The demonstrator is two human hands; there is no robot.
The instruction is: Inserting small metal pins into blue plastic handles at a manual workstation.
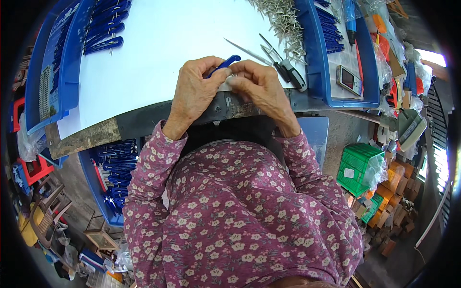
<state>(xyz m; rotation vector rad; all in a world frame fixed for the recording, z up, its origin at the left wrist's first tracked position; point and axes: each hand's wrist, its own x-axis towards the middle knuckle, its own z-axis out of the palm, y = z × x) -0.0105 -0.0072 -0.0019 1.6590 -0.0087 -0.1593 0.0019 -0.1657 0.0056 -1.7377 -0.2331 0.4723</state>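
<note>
My left hand (pixel 191 93) is closed round a slim blue handle-shaped piece (pixel 230 61), whose rounded end sticks out past the fingertips. My right hand (pixel 265 90) meets it at the table's front edge, with thumb and forefinger pinched together. Something small and pale shows between the two hands, too covered by fingers to name. Just beyond the right hand lie hand tools: one with a grey and black handle (pixel 294 76) and a long thin pointed blade (pixel 247 51). A heap of small silvery metal parts (pixel 283 24) lies behind them.
Similar blue pieces (pixel 103 29) lie in a row at the back left. Blue trays stand on the left (pixel 72 96) and right (pixel 314 72), the right one holding a mobile phone (pixel 349 80). Below the table, another tray (pixel 91 177) holds more blue pieces. A green crate (pixel 357 165) stands right.
</note>
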